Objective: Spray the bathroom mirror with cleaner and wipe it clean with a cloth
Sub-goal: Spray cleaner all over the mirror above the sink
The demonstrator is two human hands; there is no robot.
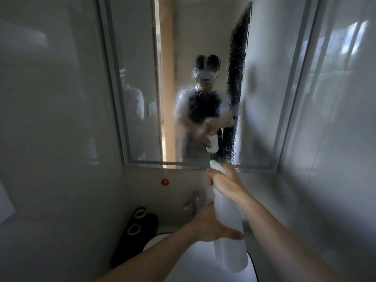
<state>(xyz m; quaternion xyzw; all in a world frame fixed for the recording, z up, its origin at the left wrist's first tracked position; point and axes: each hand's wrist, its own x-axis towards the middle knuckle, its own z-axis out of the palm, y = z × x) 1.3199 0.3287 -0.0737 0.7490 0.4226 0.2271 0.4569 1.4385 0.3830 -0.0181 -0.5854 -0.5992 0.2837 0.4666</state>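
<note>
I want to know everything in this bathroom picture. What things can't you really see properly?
Head view only:
- Mirror reflection: droplets blur the person in it.
- Left hand fingers: hidden behind the spray bottle.
- Right hand fingers: wrapped round the bottle's head, mostly out of sight.
- Sink: covered by both arms and the bottle.
- Red sticker: too small to read.
- Cloth: none in view.

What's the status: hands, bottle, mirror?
Right hand grips spray bottle at the trigger, nozzle toward mirror. Left hand steadies the bottle's body. Mirror wet with droplets, unwiped. No cloth in view.
</note>
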